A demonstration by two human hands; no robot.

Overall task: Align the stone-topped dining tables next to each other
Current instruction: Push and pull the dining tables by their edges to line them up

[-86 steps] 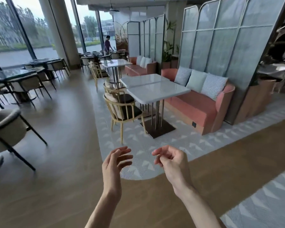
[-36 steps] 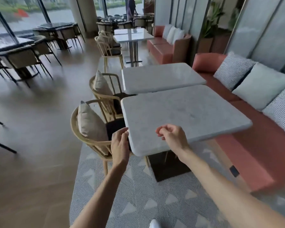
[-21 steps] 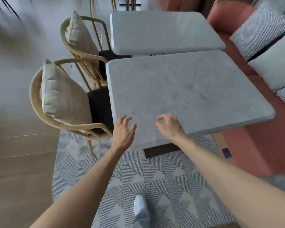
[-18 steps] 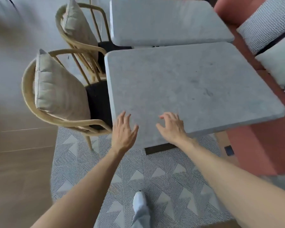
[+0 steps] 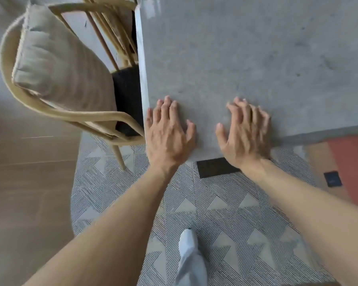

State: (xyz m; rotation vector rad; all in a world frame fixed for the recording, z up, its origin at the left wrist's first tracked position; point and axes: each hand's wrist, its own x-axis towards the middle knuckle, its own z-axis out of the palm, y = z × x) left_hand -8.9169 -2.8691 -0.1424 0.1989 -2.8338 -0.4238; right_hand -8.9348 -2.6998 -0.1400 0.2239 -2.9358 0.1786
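A grey stone-topped dining table (image 5: 246,58) fills the upper right of the head view, seen from above. My left hand (image 5: 170,133) lies palm down on its near left corner, fingers spread flat on the stone. My right hand (image 5: 245,131) rests palm down a little to the right on the near edge, fingers apart. Neither hand wraps around the edge. The table's dark base plate (image 5: 215,167) shows under the near edge between my wrists. The second table is out of view.
A wooden chair (image 5: 56,112) with a beige cushion (image 5: 56,65) and black seat stands tucked against the table's left side. A patterned grey rug (image 5: 215,213) lies underfoot, wood floor to the left. A coral sofa base (image 5: 351,168) sits at right. My foot (image 5: 189,256) is on the rug.
I have stepped closer and the view has tilted down, so the far table left the frame. Both hands moved from hovering at the near edge to lying flat on the tabletop.
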